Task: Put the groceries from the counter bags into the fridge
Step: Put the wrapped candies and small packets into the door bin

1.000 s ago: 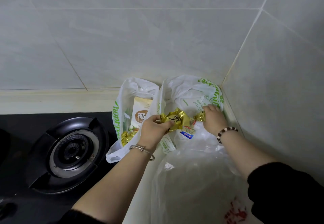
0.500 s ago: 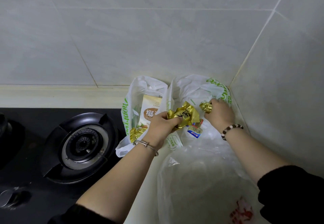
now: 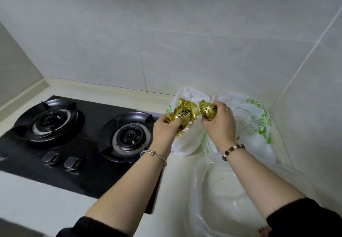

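Nearest, at the bottom edge: dark soft-knit sleeves (image 3: 305, 218), forearms bare beyond the cuffs. Lower right, on the pale matt counter (image 3: 37, 209): clear plastic bag (image 3: 222, 199), thin, crinkled and slack, with a red print at its lowest visible corner.

On the left wrist: thin silver bangle (image 3: 154, 154), smooth metal. On the right wrist: bead bracelet (image 3: 234, 149), round brown and white beads.

Grip of left hand (image 3: 165, 131): fingers curled round large gold foil packet (image 3: 184, 115), glossy, heavily crumpled, dark characters on its face. Grip of right hand (image 3: 221, 123): fingers and thumb closed round small gold foil packet (image 3: 207, 109), rounded, wrinkled, pinched to a point at the top. Both packets held in the air above the bags, just beside each other; contact between them cannot be told.

Under and behind the hands, in the counter corner: plain white bag (image 3: 185, 144) and green-lettered white bag (image 3: 259, 125), soft creased film.

Left of the bags: black glass hob (image 3: 88, 177), glossy; near burner (image 3: 129, 136) and far burner (image 3: 48, 122), round, with dark pan supports; two metal knobs (image 3: 50, 158) at the front.

Farthest: tiled wall (image 3: 166, 42), large smooth grey tiles, thin grout lines.
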Available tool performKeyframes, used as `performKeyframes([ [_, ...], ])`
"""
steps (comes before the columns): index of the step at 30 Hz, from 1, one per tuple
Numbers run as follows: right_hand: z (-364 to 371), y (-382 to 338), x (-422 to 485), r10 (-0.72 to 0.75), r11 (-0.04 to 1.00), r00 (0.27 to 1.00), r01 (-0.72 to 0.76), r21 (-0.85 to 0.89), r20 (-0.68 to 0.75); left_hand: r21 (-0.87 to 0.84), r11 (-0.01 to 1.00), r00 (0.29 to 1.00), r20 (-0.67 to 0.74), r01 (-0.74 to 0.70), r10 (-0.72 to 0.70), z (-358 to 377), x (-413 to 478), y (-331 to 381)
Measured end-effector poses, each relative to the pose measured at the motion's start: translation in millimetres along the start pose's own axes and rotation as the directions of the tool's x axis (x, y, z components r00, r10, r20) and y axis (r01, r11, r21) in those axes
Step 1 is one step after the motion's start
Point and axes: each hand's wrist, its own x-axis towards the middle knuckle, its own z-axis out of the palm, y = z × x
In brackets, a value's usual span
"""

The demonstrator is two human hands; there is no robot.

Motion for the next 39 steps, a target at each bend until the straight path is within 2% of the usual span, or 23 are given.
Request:
performKeyframes([
  [4, 13, -61, -27, -0.168, 0.980, 0.984, 0.160, 0.116, 0.062, -0.065, 0.996, 0.990, -0.131, -0.067, 0.058, -54, -18, 8],
  [9, 29, -138, -79, -0.359, 0.911, 0.926, 0.321, 0.258, 0.115, -0.075, 0.984, 0.941, -0.312, -0.164, 0.133, -142, -67, 17],
  [13, 42, -202, -138, -0.547, 0.805, 0.826, 0.474, 0.356, 0.135, -0.082, 0.976, 0.868, -0.477, -0.200, 0.138, -223, -131, 22],
  [16, 42, -254, -194, -0.678, 0.692, 0.721, 0.560, 0.455, 0.143, -0.055, 0.973, 0.790, -0.595, -0.224, 0.148, -279, -194, 25],
  [20, 27, -321, -279, -0.839, 0.490, 0.531, 0.645, 0.587, 0.117, 0.001, 0.962, 0.633, -0.753, -0.273, 0.180, -344, -286, 22],
  [24, 0, -377, -366, -0.940, 0.268, 0.339, 0.649, 0.712, 0.045, 0.060, 0.955, 0.463, -0.865, -0.290, 0.195, -395, -378, 18],
  [31, -56, -438, -509, -0.984, 0.011, 0.159, 0.493, 0.870, -0.077, 0.204, 0.946, 0.170, -0.953, -0.253, 0.251, -435, -544, 10],
  [39, -104, -477, -621, -0.973, -0.207, 0.032, 0.299, 0.931, -0.227, 0.303, 0.940, -0.128, -0.950, -0.155, 0.285, -446, -670, 2],
])
